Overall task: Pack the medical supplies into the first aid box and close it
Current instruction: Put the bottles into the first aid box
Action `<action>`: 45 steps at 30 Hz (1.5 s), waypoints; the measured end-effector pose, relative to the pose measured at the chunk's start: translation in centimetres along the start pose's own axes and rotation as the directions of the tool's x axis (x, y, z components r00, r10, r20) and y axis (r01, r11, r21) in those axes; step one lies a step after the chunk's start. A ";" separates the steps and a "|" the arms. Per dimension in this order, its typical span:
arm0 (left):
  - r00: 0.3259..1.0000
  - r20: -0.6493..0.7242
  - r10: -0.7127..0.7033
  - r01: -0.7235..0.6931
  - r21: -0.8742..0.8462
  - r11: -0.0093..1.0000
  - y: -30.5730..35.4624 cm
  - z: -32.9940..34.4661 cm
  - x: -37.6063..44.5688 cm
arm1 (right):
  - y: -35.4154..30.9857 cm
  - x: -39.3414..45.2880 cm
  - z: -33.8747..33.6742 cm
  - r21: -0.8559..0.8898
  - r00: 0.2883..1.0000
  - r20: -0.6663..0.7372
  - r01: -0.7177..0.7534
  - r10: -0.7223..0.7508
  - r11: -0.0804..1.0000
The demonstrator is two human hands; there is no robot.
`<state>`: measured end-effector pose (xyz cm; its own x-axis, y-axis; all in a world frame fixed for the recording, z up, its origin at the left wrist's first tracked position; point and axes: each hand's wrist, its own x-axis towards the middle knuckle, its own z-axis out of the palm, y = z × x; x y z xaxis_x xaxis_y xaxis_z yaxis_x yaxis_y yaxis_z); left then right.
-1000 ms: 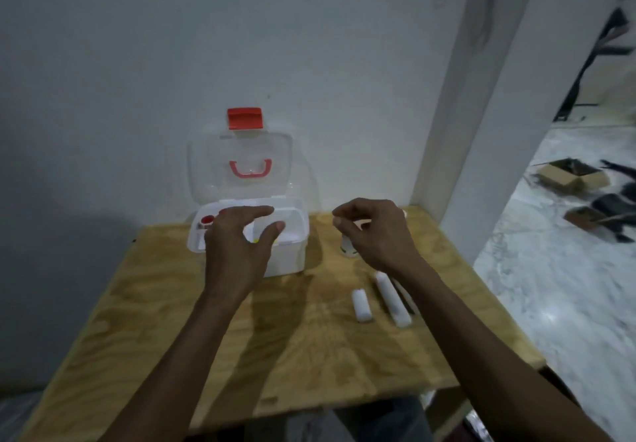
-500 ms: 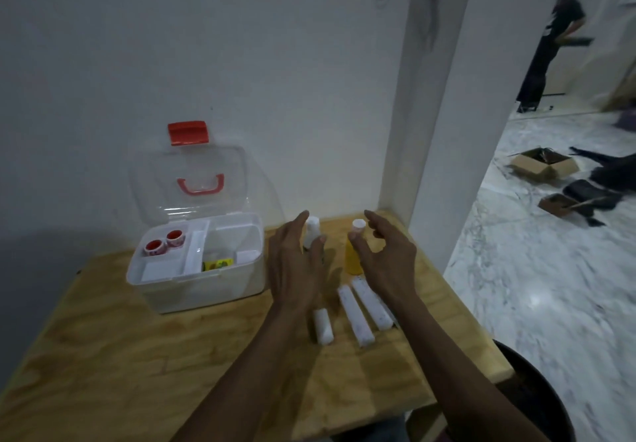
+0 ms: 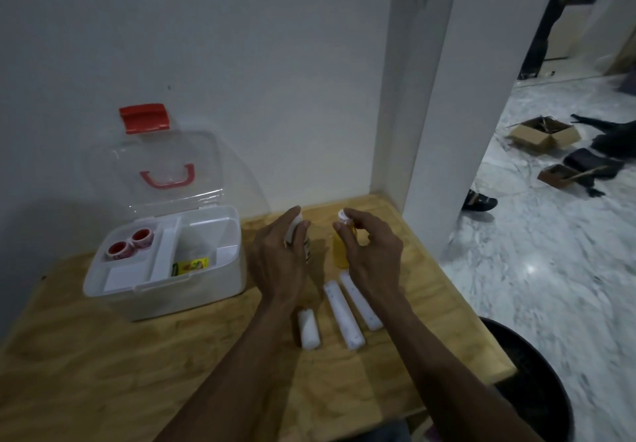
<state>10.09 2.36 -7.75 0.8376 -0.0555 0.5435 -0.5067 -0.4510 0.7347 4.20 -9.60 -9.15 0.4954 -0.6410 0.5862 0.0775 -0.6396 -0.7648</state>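
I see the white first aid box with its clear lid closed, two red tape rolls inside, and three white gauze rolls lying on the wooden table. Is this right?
Not quite: in the head view the clear lid of the white first aid box stands open. The two red tape rolls are inside, and three white gauze rolls lie on the wooden table.

It looked like a room in a home rather than a clinic or workshop. A bare plywood tabletop (image 3: 103, 373) sat in a corner against a plain white painted wall (image 3: 206, 46) and a white square pillar (image 3: 447, 97) right of centre. Past the pillar, on the right of the frame, a polished white-and-grey marble floor (image 3: 533, 286) held open brown cardboard boxes (image 3: 543, 133), dark bags or clothing (image 3: 592, 163) and a dark sandal (image 3: 480, 200), household clutter.
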 end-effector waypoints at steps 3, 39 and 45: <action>1.000 -0.006 0.015 -0.015 -0.020 1.000 -0.3 0.2 0.3 | 0.0 0.2 0.0 -0.003 1.000 0.006 0.016 -0.016 1.000; 0.983 -0.183 0.007 -0.022 -0.084 0.996 -1.9 -15.3 10.5 | -14.8 2.6 9.1 0.248 0.979 0.162 0.079 -0.122 0.966; 0.991 -0.133 0.015 -0.025 -0.074 0.997 -4.1 -12.9 11.0 | -13.8 1.5 11.0 0.230 0.976 0.187 0.067 -0.111 0.971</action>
<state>18.78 15.10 0.49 0.7953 0.0564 0.6036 -0.5413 -0.3825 0.7488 13.35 2.96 -0.65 0.6368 -0.4749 0.6074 0.3077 -0.5659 -0.7649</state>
